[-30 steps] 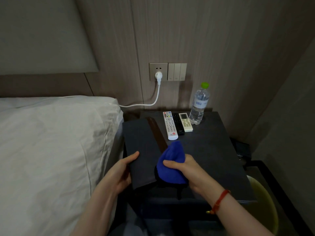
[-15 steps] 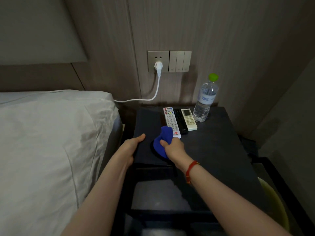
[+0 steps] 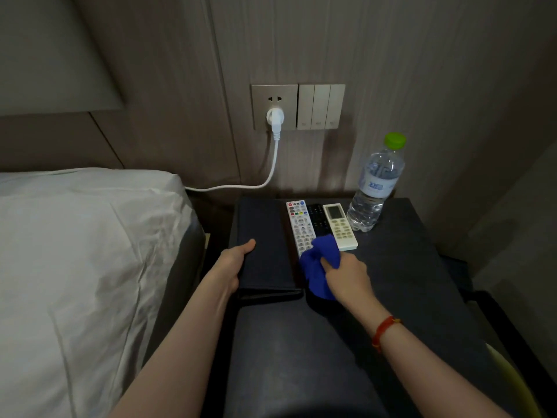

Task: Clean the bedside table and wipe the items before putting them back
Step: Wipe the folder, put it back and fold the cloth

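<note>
A dark folder (image 3: 265,251) lies flat on the back left of the dark bedside table (image 3: 407,267). My left hand (image 3: 233,263) grips its left edge, thumb on top. My right hand (image 3: 346,276) is shut on a bunched blue cloth (image 3: 319,267) just right of the folder, the cloth covering the near ends of the remotes. Three remotes lie side by side at the back: a white one (image 3: 298,224), a black one (image 3: 316,220) and a cream one (image 3: 339,226). A water bottle (image 3: 373,188) with a green cap stands upright to their right.
A bed with white sheets (image 3: 84,251) borders the table on the left. A white plug and cable (image 3: 274,140) hang from the wall socket behind. A yellow-green bin (image 3: 512,378) sits low on the right, beside a dark frame (image 3: 506,321).
The folder went from raised and tilted near me to lying flat at the table's back left. My right hand with the cloth moved off it, up to the remotes' near ends.
</note>
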Motion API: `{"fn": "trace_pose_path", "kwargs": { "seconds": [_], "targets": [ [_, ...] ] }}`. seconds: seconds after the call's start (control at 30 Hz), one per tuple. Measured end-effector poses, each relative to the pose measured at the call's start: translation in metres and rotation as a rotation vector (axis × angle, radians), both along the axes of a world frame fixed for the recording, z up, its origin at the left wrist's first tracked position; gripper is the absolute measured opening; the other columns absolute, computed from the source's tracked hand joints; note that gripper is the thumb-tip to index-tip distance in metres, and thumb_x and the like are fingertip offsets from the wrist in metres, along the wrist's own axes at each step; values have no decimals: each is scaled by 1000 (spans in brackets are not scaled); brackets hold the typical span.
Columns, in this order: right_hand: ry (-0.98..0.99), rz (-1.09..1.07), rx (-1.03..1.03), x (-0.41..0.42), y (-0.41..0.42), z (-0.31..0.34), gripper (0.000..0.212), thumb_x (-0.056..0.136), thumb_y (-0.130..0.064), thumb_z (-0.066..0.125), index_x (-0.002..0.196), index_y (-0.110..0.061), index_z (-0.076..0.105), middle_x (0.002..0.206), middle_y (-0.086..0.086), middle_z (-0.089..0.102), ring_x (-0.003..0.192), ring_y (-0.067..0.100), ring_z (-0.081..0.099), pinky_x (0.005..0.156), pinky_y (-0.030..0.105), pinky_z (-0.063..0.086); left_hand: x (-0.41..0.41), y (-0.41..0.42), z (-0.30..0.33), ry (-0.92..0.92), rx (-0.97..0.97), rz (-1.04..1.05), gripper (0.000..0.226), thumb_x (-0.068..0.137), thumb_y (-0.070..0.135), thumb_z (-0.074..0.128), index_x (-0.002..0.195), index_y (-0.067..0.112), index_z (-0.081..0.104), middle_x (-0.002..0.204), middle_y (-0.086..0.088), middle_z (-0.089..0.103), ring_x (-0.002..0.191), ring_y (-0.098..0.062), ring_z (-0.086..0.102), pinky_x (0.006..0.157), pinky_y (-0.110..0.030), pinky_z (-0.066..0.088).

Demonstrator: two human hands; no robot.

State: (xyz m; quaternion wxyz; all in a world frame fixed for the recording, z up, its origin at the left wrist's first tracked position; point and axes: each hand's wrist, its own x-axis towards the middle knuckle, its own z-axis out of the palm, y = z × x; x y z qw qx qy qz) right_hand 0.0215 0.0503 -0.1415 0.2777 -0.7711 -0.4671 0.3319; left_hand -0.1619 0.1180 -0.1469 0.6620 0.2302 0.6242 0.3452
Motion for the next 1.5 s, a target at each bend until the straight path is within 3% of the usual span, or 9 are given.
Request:
{"fn": "trace_pose_path", "kwargs": {
  "seconds": [0.33,0.4,0.57,0.7,0.93,1.1,1.3,1.43,1.5],
  "targets": [
    [179,40,-30,10,11,-24,26,92,-26,51,67,-23,51,81,1,55,71,13,51,58,26,37,2,22,-22,248,149,38,59,85,32,65,132,1,45,114,-14,60,90,-28,60,76,-38,52],
    [210,50,-33,7,11,-25,25,93,-26,52,67,-24,51,80,0,56,76,15,53,63,26,37,3,21,-26,330,179,52,58,86,33,64,131,2,46,120,-16,59,100,-31,60,87,-42,52],
    [251,87,-37,3,11,-27,24,94,-27,50,70,-25,50,75,-7,53,68,5,49,53,18,33,6,22,-31,472,268,31,49,89,32,59,126,1,53,116,-14,60,93,-25,57,80,-35,49],
    [283,118,-47,2,11,-26,17,94,-27,49,77,-24,53,89,-2,56,83,14,54,58,16,36,5,27,-30,632,266,-43,50,91,35,56,128,1,52,130,-18,51,112,-34,54,96,-46,47],
    [358,95,-1,9,3,-15,13,92,-24,52,83,-17,58,92,7,62,84,21,57,68,28,42,14,11,-9,900,387,-42,42,93,23,51,129,1,48,132,-23,41,118,-38,45,102,-42,36],
    [625,85,2,18,-19,6,10,92,-25,53,86,-19,60,89,3,67,78,13,63,61,16,47,41,-33,10,478,529,-125,28,93,14,51,120,7,56,108,-11,62,93,-19,59,80,-26,46],
    [988,77,-22,21,-68,10,37,75,-27,64,110,-15,62,100,3,72,94,17,68,75,26,52,62,-103,20,-115,187,-301,25,95,25,47,101,9,66,103,-12,71,85,-16,69,75,-27,56],
    [1195,-24,-10,20,-100,3,47,72,-17,65,118,-11,58,110,10,69,103,22,66,79,31,54,61,-132,26,-300,-87,-293,32,86,32,58,73,11,78,80,-10,76,68,-20,73,57,-28,57],
    [1259,-93,-15,20,-113,1,50,73,-17,65,121,-9,56,115,13,67,105,25,65,83,35,53,59,-142,26,-346,-123,-263,24,81,27,63,75,8,78,82,-13,75,69,-23,73,57,-31,58]
  ]
}}
